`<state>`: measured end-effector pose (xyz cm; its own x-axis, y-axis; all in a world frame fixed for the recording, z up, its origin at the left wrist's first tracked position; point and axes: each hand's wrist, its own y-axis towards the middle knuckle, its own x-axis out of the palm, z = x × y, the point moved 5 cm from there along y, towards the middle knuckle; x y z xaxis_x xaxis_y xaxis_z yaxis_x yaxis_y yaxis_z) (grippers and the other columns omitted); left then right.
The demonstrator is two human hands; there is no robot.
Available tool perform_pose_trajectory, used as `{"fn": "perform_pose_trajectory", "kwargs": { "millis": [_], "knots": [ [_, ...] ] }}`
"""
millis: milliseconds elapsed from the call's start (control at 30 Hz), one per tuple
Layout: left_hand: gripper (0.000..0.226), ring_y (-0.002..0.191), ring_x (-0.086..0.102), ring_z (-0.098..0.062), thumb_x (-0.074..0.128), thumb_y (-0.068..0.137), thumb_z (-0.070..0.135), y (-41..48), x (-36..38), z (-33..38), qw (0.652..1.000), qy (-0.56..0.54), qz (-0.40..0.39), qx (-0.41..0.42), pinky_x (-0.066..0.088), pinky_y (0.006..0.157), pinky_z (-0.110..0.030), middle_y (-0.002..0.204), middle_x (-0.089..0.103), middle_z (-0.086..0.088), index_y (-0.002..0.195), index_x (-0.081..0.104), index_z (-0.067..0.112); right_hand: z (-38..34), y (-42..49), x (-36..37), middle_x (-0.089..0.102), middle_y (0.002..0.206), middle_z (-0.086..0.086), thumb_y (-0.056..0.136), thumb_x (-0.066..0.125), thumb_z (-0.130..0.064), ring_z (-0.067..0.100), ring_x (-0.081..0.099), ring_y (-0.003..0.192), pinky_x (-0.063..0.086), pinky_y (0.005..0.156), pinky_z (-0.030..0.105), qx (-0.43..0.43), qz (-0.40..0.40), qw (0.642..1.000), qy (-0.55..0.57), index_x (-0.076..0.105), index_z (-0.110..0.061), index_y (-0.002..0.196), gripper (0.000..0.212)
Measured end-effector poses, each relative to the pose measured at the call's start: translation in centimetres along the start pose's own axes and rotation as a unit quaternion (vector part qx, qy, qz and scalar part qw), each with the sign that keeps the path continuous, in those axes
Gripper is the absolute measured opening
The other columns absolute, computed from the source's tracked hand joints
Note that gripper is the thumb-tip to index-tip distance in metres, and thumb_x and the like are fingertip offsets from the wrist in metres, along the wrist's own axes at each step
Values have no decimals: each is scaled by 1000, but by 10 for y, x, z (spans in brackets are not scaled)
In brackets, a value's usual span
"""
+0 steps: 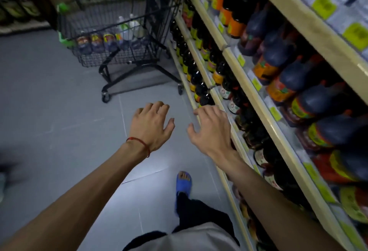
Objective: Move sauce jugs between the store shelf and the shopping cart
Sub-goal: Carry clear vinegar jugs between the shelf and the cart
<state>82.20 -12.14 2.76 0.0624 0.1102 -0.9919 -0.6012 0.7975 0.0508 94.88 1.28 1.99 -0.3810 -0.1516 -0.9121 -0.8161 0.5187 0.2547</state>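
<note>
two grips loose and empty, left hand (151, 125), right hand (211, 131) | risk: right arm near shelf (255, 99), could knock jugs (201, 89) | cart (95, 21) well ahead

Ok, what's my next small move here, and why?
Probably a step toward the cart, which stands ahead beside the shelf with jugs in it: left hand and right hand are both open, empty and stretched forward, short of it.
</note>
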Motion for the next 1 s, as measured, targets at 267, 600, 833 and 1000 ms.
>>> {"fn": "perform_pose_trajectory", "kwargs": {
  "millis": [267,600,833,1000],
  "knots": [
    [49,102,62,-29,39,95,50,99,-21,-107,995,21,22,-95,52,80,-42,116,66,-3,120,63,15,-53,161,61,69,107,2,83,58,-42,25,59,104,41,91,39,-68,-53,996,5,71,-14,111,42],
    [55,102,61,-31,30,93,54,232,-3,-271,989,4,-11,-150,47,87,-44,114,65,-5,118,62,17,-118,352,151,66,110,3,82,52,-49,28,57,108,44,95,43,-84,-89,992,-22,72,-14,115,52],
    [48,114,56,-26,36,101,52,327,-18,-375,990,-6,-36,-135,48,96,-45,126,59,-4,130,55,19,-170,462,188,68,101,4,83,54,-48,29,60,99,46,84,41,-64,-65,996,-21,73,-13,107,46],
    [43,109,57,-25,38,100,49,391,-11,-417,991,3,-35,-131,46,94,-45,119,59,-3,123,57,19,-175,537,214,67,103,4,84,56,-48,28,58,101,46,88,42,-52,-85,995,-29,72,-15,108,44]
  ]
}}
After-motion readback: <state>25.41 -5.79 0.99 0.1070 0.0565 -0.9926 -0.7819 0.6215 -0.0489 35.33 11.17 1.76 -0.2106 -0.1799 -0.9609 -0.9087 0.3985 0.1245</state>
